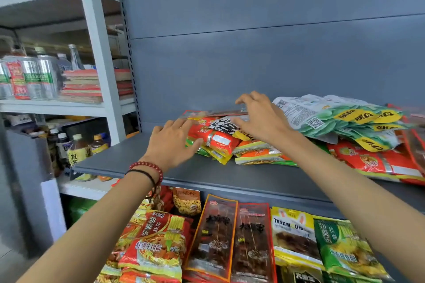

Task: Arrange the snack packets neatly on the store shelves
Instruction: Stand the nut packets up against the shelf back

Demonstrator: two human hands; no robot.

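Observation:
A loose pile of red, yellow and green snack packets (pixel 220 140) lies on the grey shelf (pixel 142 163). My left hand (pixel 171 142), with a bead bracelet on the wrist, presses its straight fingers against the pile's left side. My right hand (pixel 259 115) rests spread on top of the pile, fingers reaching toward a clear packet at the back. To the right lies a heap of green and white packets with yellow labels (pixel 349 122) over red packets (pixel 377 163).
The shelf below holds noodle packs (pixel 158 243), dark skewer packets (pixel 213 239) and green packs (pixel 345 248). A white rack (pixel 96 37) at the left carries cans, bottles and stacked boxes. The grey back panel (pixel 276 30) rises behind the shelf.

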